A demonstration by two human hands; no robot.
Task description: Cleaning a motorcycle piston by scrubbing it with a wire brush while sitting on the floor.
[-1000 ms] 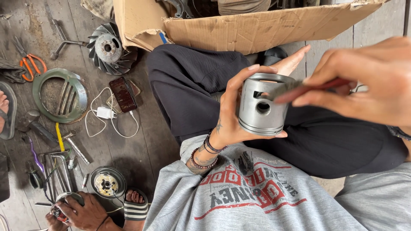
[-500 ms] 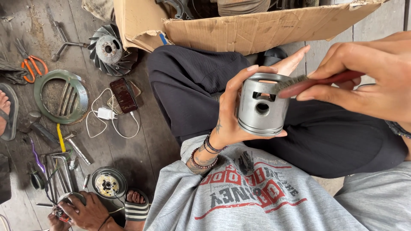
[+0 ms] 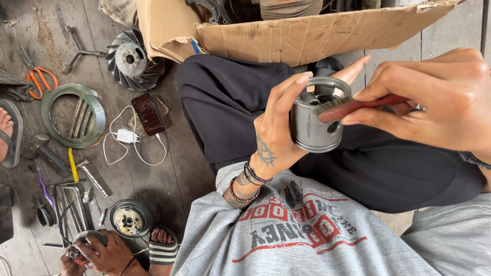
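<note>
The left hand [image 3: 279, 135] has its fingers wrapped around a grey metal piston [image 3: 314, 120], held above the person's lap in dark trousers [image 3: 230, 102]. The right hand [image 3: 440, 99] pinches a red-handled brush [image 3: 358, 107], and its bristles touch the rim of the piston. A cardboard box [image 3: 307, 36] lies on the wooden floor [image 3: 174, 168] just behind.

Looks like a small engine repair workshop on a dusty wooden plank floor [image 3: 153, 184]: round metal fan wheel [image 3: 132, 60], green round metal cover [image 3: 73, 116], orange-handled scissors [image 3: 35, 77], torn brown cardboard box [image 3: 307, 36] of parts.
</note>
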